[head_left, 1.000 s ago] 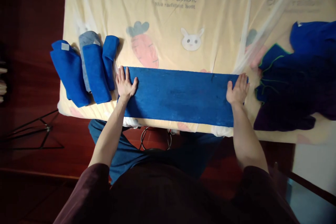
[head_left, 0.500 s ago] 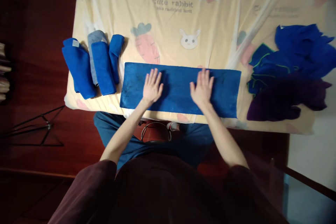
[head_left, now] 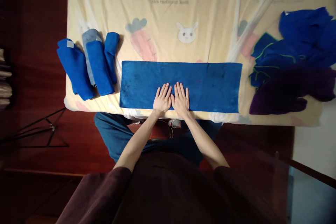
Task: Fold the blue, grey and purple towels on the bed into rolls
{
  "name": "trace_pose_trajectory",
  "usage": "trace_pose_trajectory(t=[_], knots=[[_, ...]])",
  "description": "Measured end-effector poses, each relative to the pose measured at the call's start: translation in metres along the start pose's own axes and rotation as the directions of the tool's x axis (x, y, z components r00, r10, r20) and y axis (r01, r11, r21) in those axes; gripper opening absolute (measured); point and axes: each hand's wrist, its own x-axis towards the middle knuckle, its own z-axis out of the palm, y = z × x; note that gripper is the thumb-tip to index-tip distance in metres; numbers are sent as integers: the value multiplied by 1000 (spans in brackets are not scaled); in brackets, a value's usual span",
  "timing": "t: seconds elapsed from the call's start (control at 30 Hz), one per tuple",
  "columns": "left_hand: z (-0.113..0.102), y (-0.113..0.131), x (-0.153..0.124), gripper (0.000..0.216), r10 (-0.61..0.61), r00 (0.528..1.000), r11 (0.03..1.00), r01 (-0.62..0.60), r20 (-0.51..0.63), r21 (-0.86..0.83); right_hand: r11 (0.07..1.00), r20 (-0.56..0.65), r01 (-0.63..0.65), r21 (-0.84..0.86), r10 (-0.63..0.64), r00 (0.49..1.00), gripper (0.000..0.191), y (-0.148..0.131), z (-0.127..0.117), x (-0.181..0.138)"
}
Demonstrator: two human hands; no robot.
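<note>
A blue towel (head_left: pixel 212 84) lies flat as a long rectangle near the front edge of the bed, its long side running left to right. My left hand (head_left: pixel 163 98) rests palm down on its lower middle, fingers stretched out. Right beside it, my right hand (head_left: pixel 180 98) lies flat on the same towel, with the thumbs meeting or nearly so. Neither hand grips anything. Dark blotches show at the towel's left end.
Rolled or folded blue towels (head_left: pixel 75 68) and a grey one (head_left: pixel 88 57) lie at the left. At the right are crumpled blue cloths (head_left: pixel 307 28) and a dark purple cloth (head_left: pixel 275 94). A patterned sheet (head_left: pixel 162 24) covers the bed; a black tripod (head_left: pixel 49 127) stands lower left.
Both hands have come together from their spread places to the middle of the towel and slid toward its near edge. The towel stays flat; the view has shifted slightly.
</note>
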Motion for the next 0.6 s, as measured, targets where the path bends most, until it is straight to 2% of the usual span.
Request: trace_pose_trajectory(t=[0.13,0.27,0.37,0.47,0.6], knots=[[-7,-5,-5,66,10,1000,1000,-10,17,6,998,-9,58,-18,-58,998,68,6,-2,-6],[-40,-33,-25,66,-104,993,994,102,50,50,997,-28,63,-45,-64,998,69,37,-14,-19],[-74,-69,-49,69,-259,965,963,256,34,79,996,-70,-19,-89,13,997,71,78,-31,-35],[-103,-104,-74,71,-369,929,919,368,-23,141,978,-135,-147,-145,128,983,71,130,-51,-55],[-119,-132,-97,71,-424,904,880,425,-52,210,928,-249,-335,-164,290,924,73,201,-75,-86]])
